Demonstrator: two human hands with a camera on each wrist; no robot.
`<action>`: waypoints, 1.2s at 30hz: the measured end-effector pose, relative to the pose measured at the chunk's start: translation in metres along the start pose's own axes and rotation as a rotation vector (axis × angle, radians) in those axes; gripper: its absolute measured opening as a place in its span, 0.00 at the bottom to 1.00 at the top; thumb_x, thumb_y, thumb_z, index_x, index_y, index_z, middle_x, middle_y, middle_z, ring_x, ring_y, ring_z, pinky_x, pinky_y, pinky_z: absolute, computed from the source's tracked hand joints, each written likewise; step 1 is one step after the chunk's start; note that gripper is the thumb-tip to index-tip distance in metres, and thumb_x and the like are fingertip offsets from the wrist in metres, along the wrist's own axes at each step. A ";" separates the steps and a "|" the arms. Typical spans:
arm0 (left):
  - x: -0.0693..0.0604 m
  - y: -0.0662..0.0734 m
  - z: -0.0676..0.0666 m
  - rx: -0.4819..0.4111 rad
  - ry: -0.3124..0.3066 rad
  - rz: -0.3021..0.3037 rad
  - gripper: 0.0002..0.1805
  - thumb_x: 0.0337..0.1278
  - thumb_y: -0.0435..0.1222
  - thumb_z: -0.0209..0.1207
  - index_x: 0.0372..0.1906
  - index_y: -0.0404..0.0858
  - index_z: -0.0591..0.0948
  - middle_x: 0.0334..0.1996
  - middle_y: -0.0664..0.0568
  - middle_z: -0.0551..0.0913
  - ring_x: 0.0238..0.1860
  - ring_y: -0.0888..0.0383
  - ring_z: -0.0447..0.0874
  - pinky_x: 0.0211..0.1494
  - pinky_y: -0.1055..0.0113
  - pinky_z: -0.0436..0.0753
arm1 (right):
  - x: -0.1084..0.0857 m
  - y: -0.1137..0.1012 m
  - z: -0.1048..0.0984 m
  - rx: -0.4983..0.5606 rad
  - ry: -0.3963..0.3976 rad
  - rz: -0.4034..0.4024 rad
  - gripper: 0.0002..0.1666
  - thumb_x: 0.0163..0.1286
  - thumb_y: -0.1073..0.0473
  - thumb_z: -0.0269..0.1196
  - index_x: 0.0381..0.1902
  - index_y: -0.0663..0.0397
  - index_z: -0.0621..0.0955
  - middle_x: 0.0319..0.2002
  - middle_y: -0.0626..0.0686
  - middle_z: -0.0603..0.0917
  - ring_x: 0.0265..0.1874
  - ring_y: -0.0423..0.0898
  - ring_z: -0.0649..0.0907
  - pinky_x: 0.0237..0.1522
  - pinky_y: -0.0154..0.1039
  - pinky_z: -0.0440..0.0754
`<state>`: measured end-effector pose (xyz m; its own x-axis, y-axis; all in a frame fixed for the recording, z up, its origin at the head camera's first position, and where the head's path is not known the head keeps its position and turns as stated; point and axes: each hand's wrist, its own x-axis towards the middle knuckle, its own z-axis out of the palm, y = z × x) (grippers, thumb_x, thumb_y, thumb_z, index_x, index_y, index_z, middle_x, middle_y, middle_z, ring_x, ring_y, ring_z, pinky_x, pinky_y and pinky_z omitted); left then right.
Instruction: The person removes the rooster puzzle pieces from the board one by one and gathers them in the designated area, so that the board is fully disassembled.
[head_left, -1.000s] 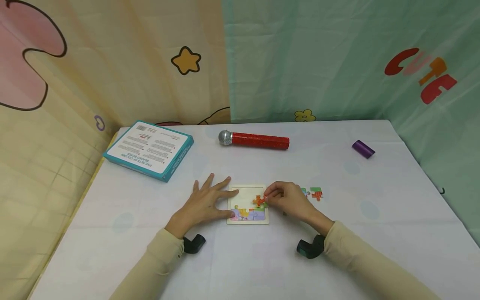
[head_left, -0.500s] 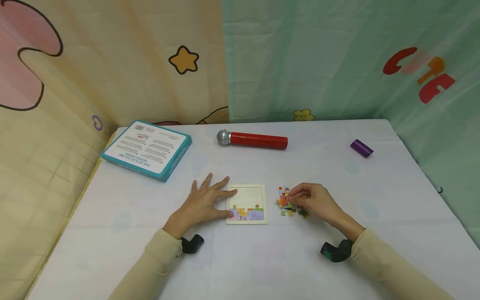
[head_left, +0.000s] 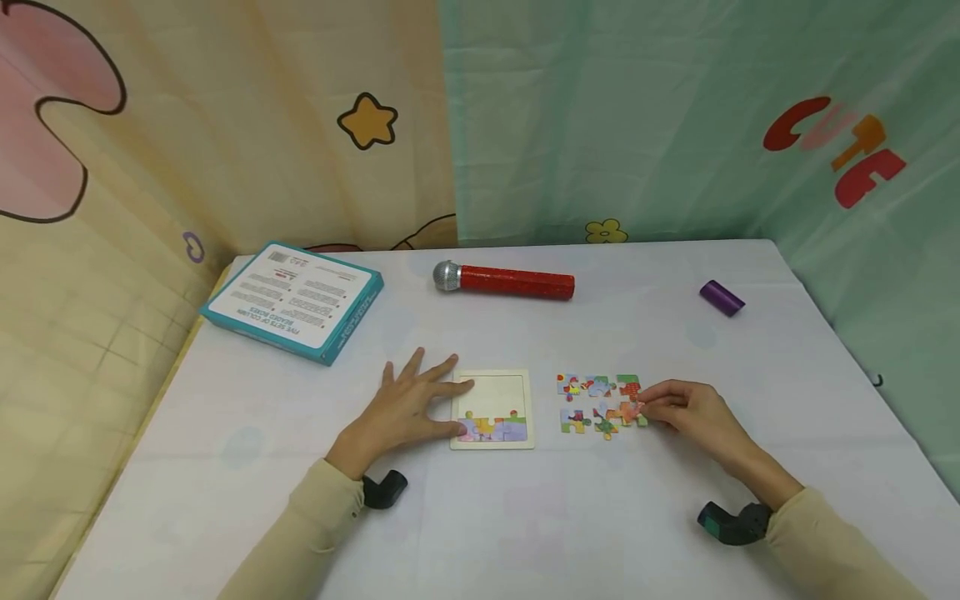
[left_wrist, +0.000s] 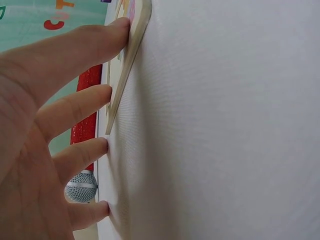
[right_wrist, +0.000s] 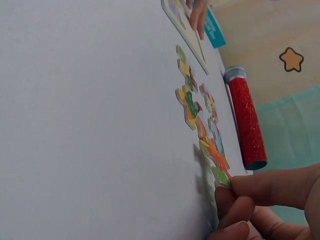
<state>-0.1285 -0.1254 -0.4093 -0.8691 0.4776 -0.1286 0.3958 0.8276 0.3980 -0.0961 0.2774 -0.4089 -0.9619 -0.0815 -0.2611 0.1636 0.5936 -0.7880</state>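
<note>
My left hand (head_left: 401,415) is spread, thumb and index finger resting on the left side of a pale puzzle frame (head_left: 529,408). Along the frame's bottom lies a row of joined puzzle pieces (head_left: 495,428); bare board shows above it. At the right, my right hand (head_left: 693,417) pinches an orange and green puzzle piece (right_wrist: 215,154) by its edge between thumb and index finger. In the right wrist view this piece is tilted, a little above the cloth. Several loose pieces (head_left: 575,421) lie in two rows between the frame and the right hand.
A red microphone (head_left: 517,282) with a silver head lies behind the frame. A teal and white box (head_left: 292,300) lies at the back left, a purple cylinder (head_left: 722,297) at the back right. Curtains (head_left: 600,125) hang behind the white-covered table (head_left: 480,533).
My right hand has moved right, away from the frame and over the loose pieces to their far side, with the orange puzzle piece still pinched. The left hand has stayed on the frame.
</note>
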 end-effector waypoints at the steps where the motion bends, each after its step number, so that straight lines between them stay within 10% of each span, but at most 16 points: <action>1: 0.000 0.000 0.000 0.002 0.000 0.001 0.36 0.47 0.56 0.71 0.65 0.56 0.77 0.75 0.52 0.60 0.76 0.33 0.41 0.66 0.25 0.41 | -0.001 0.002 -0.002 -0.004 0.006 0.002 0.17 0.68 0.54 0.64 0.49 0.60 0.82 0.34 0.51 0.85 0.29 0.43 0.77 0.29 0.35 0.76; 36: -0.001 -0.002 0.002 0.001 0.002 0.008 0.36 0.48 0.56 0.70 0.66 0.57 0.76 0.75 0.53 0.59 0.76 0.34 0.40 0.66 0.24 0.41 | -0.002 -0.001 -0.002 -0.220 0.052 -0.048 0.07 0.60 0.60 0.69 0.37 0.54 0.87 0.28 0.47 0.85 0.29 0.42 0.79 0.26 0.33 0.74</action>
<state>-0.1280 -0.1271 -0.4118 -0.8667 0.4833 -0.1235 0.4028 0.8242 0.3980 -0.0950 0.2786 -0.4067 -0.9783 -0.0761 -0.1928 0.0710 0.7508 -0.6567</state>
